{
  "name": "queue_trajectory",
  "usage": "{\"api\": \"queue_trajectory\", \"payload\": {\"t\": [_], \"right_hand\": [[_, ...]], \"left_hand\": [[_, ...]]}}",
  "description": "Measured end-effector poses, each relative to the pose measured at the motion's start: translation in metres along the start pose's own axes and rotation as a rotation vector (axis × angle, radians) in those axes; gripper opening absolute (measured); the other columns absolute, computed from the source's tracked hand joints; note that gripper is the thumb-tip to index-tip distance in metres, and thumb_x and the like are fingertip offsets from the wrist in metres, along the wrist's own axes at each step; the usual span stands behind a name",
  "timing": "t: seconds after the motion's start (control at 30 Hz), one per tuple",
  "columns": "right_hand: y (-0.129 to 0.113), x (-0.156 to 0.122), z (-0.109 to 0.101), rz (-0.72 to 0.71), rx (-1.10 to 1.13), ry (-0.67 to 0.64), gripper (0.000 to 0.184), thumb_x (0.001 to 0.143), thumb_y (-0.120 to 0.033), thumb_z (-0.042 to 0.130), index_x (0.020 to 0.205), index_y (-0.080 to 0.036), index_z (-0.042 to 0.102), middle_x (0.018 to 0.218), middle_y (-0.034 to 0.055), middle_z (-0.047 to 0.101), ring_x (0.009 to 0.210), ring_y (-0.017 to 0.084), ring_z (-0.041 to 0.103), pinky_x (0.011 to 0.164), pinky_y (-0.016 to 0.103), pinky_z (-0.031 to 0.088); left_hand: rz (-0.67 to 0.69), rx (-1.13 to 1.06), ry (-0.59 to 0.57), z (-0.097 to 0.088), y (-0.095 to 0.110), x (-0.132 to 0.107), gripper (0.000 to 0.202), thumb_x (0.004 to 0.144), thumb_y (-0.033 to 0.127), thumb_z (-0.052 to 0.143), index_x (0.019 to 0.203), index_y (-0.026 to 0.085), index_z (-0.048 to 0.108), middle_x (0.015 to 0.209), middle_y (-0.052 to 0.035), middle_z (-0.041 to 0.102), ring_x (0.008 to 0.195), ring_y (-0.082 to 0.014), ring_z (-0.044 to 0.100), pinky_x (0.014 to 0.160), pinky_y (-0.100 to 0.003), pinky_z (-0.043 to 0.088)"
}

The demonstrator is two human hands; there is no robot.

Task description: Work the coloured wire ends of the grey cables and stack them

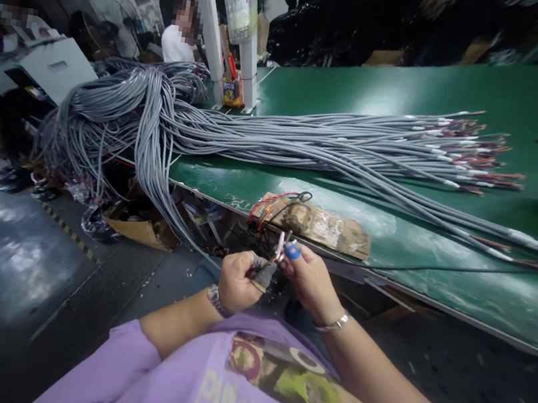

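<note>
My left hand (pixel 238 282) is closed low in front of my body, at the table's near edge. Its fingers have worn grey and yellow coverings, and a grey cable (pixel 200 253) hanging from the bundle runs down to it. Thin dark and reddish wires stick out past its fingertips. My right hand (pixel 311 283), with a blue wrap on one fingertip, pinches at a small pale pink and white piece (pixel 281 247) beside those wires. Blur hides exactly what this piece is. The fingertips of both hands nearly meet.
A large bundle of grey cables (pixel 278 137) lies along the green table (pixel 417 92), drooping over its left end. A taped cardboard piece (pixel 325 229) with a black cord sits at the near edge. A white post (pixel 248 67), a person (pixel 177 43) and a fan (pixel 106 22) are beyond.
</note>
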State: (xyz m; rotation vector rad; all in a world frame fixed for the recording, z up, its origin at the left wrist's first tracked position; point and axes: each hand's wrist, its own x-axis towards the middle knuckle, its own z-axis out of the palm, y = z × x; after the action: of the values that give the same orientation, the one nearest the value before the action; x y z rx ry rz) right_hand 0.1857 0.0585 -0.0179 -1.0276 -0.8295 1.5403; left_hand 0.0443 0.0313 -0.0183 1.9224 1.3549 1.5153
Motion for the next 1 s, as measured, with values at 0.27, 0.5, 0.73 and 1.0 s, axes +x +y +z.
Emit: {"api": "queue_trajectory", "payload": {"t": [0.27, 0.5, 0.73, 1.0], "right_hand": [[0.007, 0.011, 0.008, 0.207, 0.356, -0.023, 0.045, 0.050, -0.057, 0.086, 0.070, -0.020, 0.071, 0.060, -0.0001, 0.066, 0.053, 0.012, 0.055, 0.050, 0.023, 0.045], [0.015, 0.014, 0.006, 0.217, 0.478, -0.026, 0.039, 0.052, -0.051, 0.088, 0.068, -0.020, 0.070, 0.062, -0.0009, 0.067, 0.054, 0.011, 0.056, 0.050, 0.022, 0.045], [0.022, 0.000, -0.008, 0.258, 0.394, -0.233, 0.053, 0.056, -0.069, 0.076, 0.079, -0.022, 0.073, 0.072, 0.0015, 0.070, 0.061, 0.012, 0.059, 0.057, 0.023, 0.048], [0.016, -0.020, -0.006, 0.116, 0.007, -0.295, 0.037, 0.058, -0.048, 0.085, 0.078, -0.019, 0.072, 0.072, 0.0009, 0.070, 0.066, 0.014, 0.059, 0.067, 0.028, 0.047]], "left_hand": [[-0.172, -0.152, -0.041, 0.005, 0.002, 0.004, 0.022, 0.077, 0.028, 0.067, 0.060, 0.019, 0.055, 0.052, 0.0045, 0.055, 0.047, -0.0082, 0.047, 0.050, -0.020, 0.039], [-0.303, -0.202, -0.073, 0.006, 0.004, 0.002, 0.033, 0.073, 0.038, 0.069, 0.056, 0.019, 0.049, 0.047, 0.0056, 0.049, 0.044, -0.0073, 0.042, 0.046, -0.020, 0.035], [-0.637, -0.445, -0.161, 0.003, 0.009, -0.003, 0.041, 0.066, 0.054, 0.072, 0.061, 0.019, 0.051, 0.045, 0.0065, 0.048, 0.038, -0.0063, 0.040, 0.039, -0.019, 0.034], [-0.825, -0.491, -0.252, 0.000, 0.005, -0.017, 0.045, 0.055, 0.053, 0.079, 0.063, 0.018, 0.052, 0.042, 0.0072, 0.049, 0.034, -0.0051, 0.040, 0.035, -0.017, 0.032]]}}
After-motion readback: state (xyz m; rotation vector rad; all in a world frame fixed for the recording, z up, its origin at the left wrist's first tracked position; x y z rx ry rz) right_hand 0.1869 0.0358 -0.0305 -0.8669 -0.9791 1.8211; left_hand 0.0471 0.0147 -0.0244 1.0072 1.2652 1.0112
